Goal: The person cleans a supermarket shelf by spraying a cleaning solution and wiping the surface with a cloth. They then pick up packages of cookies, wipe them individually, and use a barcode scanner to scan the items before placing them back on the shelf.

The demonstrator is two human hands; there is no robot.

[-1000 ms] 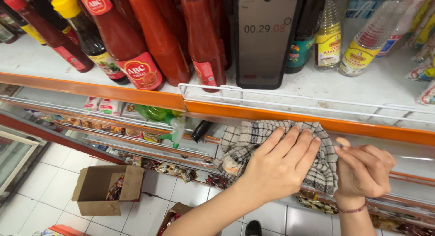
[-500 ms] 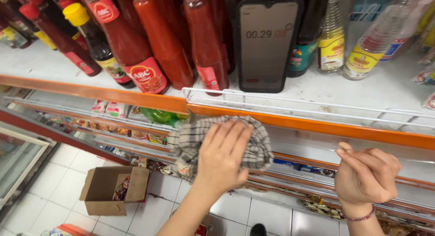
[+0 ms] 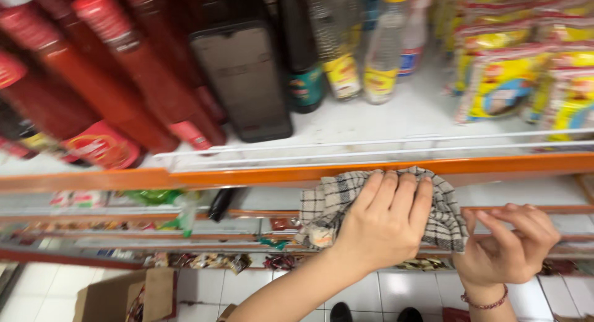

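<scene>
Left hand spread flat, pressing a checked cloth against the orange shelf edge; right hand just beside it, fingers loosely curled, holding nothing.

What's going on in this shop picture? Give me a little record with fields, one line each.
Place: shop shelving with orange edge strip
Left hand: pressed flat on a checked cloth against the shelf edge
Right hand: loosely curled beside the cloth, red bracelet on the wrist
On the shelf: red sauce bottles, a dark phone standing upright, clear bottles with yellow labels, yellow packets
Below: lower shelves, white tiled floor, open cardboard box
</scene>
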